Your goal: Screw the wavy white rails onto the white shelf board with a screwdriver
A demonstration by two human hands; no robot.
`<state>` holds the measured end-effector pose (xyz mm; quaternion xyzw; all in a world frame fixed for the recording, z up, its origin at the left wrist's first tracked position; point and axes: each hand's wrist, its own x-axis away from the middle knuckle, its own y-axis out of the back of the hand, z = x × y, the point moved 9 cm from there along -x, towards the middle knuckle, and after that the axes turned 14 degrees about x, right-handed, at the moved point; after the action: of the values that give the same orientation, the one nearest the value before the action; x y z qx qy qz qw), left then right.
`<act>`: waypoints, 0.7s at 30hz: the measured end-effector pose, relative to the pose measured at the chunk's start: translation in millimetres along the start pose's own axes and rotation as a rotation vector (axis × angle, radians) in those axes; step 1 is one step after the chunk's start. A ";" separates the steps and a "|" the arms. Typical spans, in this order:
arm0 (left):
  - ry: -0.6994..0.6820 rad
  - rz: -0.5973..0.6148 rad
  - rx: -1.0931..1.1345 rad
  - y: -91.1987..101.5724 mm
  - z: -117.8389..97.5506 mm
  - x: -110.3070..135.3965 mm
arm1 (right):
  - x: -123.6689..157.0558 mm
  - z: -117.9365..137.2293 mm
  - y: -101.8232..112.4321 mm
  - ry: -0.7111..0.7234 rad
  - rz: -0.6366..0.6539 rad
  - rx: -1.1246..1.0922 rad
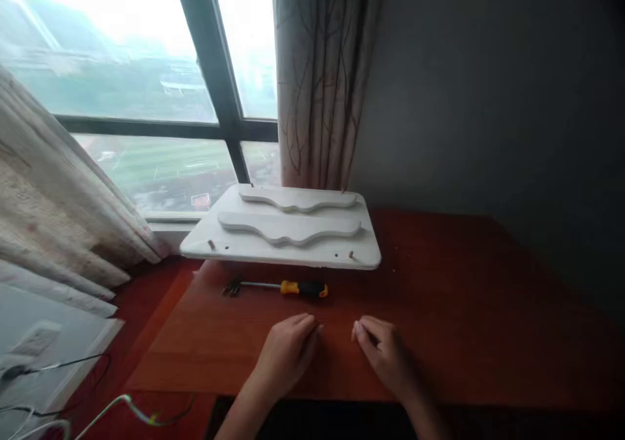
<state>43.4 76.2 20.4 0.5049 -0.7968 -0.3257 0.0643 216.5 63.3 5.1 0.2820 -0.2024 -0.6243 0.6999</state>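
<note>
My left hand (290, 347) rests on the reddish-brown table near its front edge, fingers curled in. Across a small gap lies my right hand (383, 349), also loosely closed; nothing shows in either hand. Just beyond the left hand is a screwdriver (289, 288) with a yellow and black handle. Several dark screws (232, 288) are gathered at its tip. Farther back sits a white board (288, 254) with rounded corners. Two wavy-edged white strips (293, 229) lie on it, and short wooden dowels (351, 255) stick up near its corners.
The wooden table (469, 310) extends right toward a dark grey wall (463, 101). A window (156, 173) and patterned curtains (322, 82) stand behind and to the left. Cables (117, 401) run over the floor at lower left, beside a wall socket (36, 339).
</note>
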 end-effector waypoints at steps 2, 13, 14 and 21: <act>0.000 0.002 -0.002 -1.0 -0.8 0.6 | 1.7 -1.7 -1.0 0.002 0.007 -0.001; 0.027 0.012 -0.026 -0.8 0.3 -1.6 | 0.5 -3.3 -2.0 0.026 -0.023 0.038; 0.029 0.014 -0.026 -0.9 0.4 -1.6 | 0.7 -3.9 -2.5 0.026 -0.021 0.039; 0.022 0.011 -0.024 -0.6 -0.4 -1.9 | -0.6 -2.9 -2.3 0.028 -0.021 0.033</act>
<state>44.9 77.4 20.8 0.5031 -0.7949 -0.3294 0.0809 216.5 64.1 1.4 0.3044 -0.2000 -0.6243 0.6911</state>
